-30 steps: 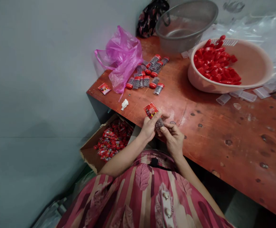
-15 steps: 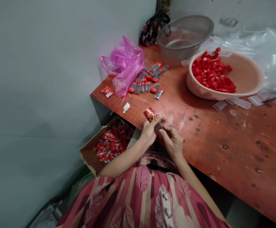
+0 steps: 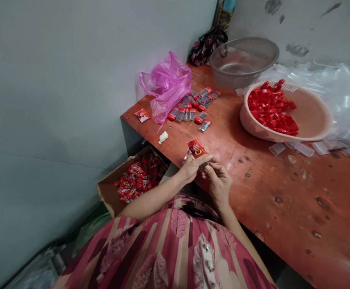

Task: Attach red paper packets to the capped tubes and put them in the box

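Observation:
My left hand [image 3: 192,167] is closed on a red printed packet [image 3: 196,147], whose upper part sticks out above the thumb. My right hand [image 3: 219,181] meets it at the table's front edge, thumb and fingers pinched on a small clear container with dark contents [image 3: 204,165], mostly hidden by the fingers. Whether the container is inside the packet I cannot tell. Beyond my hands lie several red-capped containers [image 3: 205,126] with dark filling. Another red packet [image 3: 142,115] rests flat near the table's left corner.
A pink bowl [image 3: 316,116] holding red caps [image 3: 272,108] stands on the red wooden table [image 3: 253,192]. Behind are a grey basin [image 3: 237,80] and clear plastic tubes [image 3: 349,96]. A pink bag [image 3: 171,80] lies left. Below, a cardboard box [image 3: 107,194] holds red packets.
The view has shifted, so the table items sit lower in the picture. More of the packet shows above my left hand, and less of the container shows between my hands.

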A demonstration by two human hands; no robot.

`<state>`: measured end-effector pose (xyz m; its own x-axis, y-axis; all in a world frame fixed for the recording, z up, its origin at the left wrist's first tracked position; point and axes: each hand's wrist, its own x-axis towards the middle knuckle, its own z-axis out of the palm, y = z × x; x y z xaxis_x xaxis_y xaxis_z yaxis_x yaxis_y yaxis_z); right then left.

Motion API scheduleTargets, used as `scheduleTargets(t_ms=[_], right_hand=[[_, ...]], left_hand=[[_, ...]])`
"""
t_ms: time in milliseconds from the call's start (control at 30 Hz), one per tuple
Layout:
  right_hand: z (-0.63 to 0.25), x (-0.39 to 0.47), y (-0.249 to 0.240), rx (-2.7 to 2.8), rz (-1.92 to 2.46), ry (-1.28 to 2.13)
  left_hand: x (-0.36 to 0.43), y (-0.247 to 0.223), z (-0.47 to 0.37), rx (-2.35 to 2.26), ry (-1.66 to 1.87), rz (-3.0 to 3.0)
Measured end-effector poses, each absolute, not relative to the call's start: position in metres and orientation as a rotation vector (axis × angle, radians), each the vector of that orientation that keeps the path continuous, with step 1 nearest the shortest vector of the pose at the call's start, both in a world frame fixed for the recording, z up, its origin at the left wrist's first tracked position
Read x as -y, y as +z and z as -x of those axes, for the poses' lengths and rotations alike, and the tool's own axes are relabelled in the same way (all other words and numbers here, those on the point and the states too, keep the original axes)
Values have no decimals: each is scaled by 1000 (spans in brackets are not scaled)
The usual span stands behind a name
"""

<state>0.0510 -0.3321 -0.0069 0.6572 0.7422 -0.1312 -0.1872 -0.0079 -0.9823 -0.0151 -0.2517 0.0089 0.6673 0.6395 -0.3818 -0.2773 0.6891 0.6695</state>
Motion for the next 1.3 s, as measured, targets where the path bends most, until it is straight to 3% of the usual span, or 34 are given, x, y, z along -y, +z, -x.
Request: scheduleTargets(t_ms=[200,700,1000,1300], right_hand=[[-57,324,-7,511,1431,696],[-91,310,18,984,1680,444],[-88,305,20,994,1757,372],[-88,299,19,1258,1874,40]], left_hand=[[256,20,5,-604,855,-562],[250,14,7,-595,882,-543],[252,7,9,-592,835,-616],[258,3,9,-691,950,-761]])
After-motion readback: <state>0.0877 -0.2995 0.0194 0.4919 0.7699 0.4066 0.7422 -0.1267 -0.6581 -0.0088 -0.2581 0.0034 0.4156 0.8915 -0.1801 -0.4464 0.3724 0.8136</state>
